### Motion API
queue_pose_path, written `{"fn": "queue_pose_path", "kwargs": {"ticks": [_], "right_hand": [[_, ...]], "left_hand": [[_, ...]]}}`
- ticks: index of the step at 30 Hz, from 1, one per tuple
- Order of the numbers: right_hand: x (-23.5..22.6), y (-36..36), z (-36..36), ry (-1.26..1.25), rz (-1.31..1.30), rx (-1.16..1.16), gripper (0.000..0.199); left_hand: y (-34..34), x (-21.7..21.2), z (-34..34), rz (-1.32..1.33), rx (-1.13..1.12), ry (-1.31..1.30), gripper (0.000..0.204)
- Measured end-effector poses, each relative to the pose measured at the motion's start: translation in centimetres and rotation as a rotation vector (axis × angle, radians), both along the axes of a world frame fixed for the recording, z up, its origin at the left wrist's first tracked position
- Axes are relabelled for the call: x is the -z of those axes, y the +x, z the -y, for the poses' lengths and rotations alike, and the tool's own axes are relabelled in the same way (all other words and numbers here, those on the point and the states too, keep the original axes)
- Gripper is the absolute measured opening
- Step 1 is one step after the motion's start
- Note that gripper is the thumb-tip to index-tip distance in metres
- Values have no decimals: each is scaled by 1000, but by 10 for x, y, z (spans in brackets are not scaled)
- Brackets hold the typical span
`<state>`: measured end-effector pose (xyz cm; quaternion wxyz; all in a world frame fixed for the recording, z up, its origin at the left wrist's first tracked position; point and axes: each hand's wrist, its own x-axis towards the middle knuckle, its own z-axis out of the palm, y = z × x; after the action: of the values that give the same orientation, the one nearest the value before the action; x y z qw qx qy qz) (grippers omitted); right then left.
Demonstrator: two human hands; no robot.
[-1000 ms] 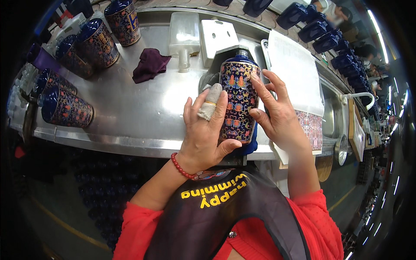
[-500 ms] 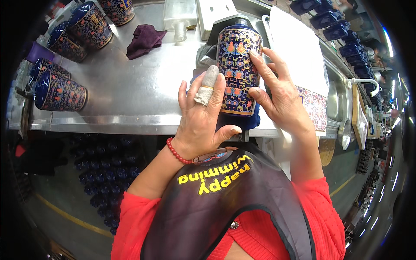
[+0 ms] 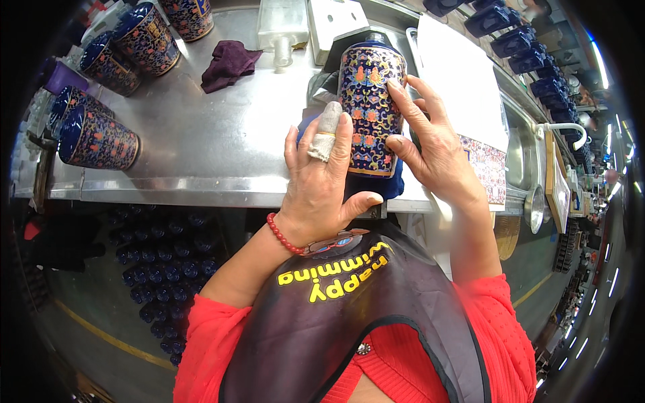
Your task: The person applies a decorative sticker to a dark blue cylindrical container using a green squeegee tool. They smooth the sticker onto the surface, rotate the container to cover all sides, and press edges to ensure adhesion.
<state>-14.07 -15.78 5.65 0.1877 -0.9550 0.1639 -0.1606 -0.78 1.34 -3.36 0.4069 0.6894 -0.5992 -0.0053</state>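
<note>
A dark blue glass bottle with a colourful floral pattern lies in front of me, neck pointing away, on blue cloth. My left hand lies along its left side, fingers stretched out and thumb spread. A pale cloth finger cover wraps one finger of that hand. From the right, my right hand rests its index fingertip and thumb on the bottle, fingers apart. What the other right fingers touch is partly hidden. Neither hand is wrapped round the bottle.
Several patterned blue bottles stand on the metal table at left. A purple cloth and a clear bottle lie farther back. Patterned sheets lie right, near a sink. Below left are rows of blue bottles.
My left hand has shifted slightly right along the bottle's left edge. The right hand keeps nearly the same place on the bottle. The whole view has moved a little.
</note>
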Motion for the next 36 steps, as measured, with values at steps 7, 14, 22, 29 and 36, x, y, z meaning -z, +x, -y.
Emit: {"fn": "queue_pose_path", "kwargs": {"ticks": [7, 14, 22, 29, 36], "right_hand": [[1, -2, 3, 1, -1, -17, 66], [-3, 0, 2, 3, -16, -6, 66], [1, -6, 8, -46, -17, -38, 66], [-18, 1, 9, -11, -83, -39, 71], [-64, 26, 41, -176, -116, -230, 35]], "left_hand": [[-3, -2, 0, 9, -7, 36, 113], [-7, -6, -3, -13, 2, -84, 80], [-13, -8, -6, 113, -29, -65, 62], [-12, -7, -7, 93, 3, -64, 61], [-14, -7, -7, 100, -7, -69, 63]]}}
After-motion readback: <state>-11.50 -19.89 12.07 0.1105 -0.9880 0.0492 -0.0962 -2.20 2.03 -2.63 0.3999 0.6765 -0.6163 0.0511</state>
